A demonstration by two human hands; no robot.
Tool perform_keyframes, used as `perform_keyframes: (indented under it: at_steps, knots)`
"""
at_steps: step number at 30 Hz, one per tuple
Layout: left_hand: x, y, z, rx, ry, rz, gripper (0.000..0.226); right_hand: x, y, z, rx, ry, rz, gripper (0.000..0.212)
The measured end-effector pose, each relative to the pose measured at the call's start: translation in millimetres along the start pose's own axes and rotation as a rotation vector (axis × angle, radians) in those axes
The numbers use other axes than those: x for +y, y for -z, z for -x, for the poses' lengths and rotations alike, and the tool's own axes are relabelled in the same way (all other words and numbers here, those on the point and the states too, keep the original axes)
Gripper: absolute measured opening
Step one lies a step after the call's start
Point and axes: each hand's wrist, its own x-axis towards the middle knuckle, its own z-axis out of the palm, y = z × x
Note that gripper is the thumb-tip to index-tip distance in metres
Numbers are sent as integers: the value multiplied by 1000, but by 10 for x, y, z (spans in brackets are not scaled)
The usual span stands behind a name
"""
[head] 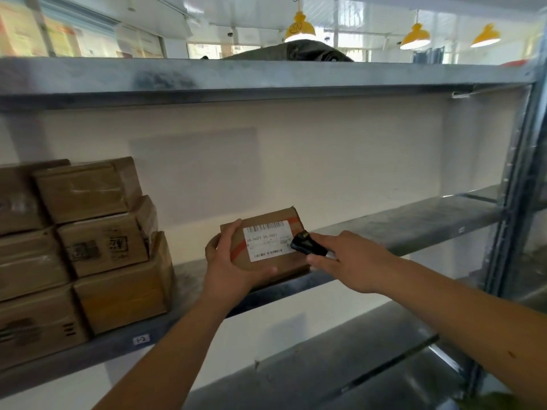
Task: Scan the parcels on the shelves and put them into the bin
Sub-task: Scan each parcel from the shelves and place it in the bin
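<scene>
On the middle shelf (414,223), right of the stacked boxes (83,247), the left hand (233,267) reaches forward with a straight forearm, its fingers curled over the near and left edges of a small brown parcel (266,241) that rests tilted on the shelf, label up. The right hand (352,261) comes in from the right, fingers wrapped around a small black scanner (305,244) whose tip sits over the right edge of the parcel's white label (266,241).
</scene>
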Motion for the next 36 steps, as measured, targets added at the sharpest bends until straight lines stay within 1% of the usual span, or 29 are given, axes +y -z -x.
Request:
perform_keyframes:
  at_steps: [4, 11, 14, 18, 22, 28, 32, 36]
  knots:
    - [4, -21, 86, 43, -122, -104, 120, -10, -2, 146, -35, -1, -22, 61]
    - [58, -42, 121, 33, -105, -172, 122, -123, -64, 580, -136, -5, -105, 48]
    - [41, -31, 110, 30, -98, -183, 122, -193, -46, 715, -175, -9, -9, 53]
    - [41, -30, 111, 26, -107, -168, 122, -218, -22, 876, -165, -24, 52, 58]
    - [22, -26, 140, 17, -140, -128, 124, -213, 45, 1045, -149, -64, 106, 48]
    - [41, -31, 144, 26, -148, -150, 123, -225, 100, 1302, -146, -129, 132, 59]
    - [38, -30, 158, 16, -170, -99, 121, -242, 142, 1473, -162, -145, 156, 61]
    - [34, -35, 166, 14, -167, -104, 121, -262, 188, 1613, -175, -178, 205, 63]
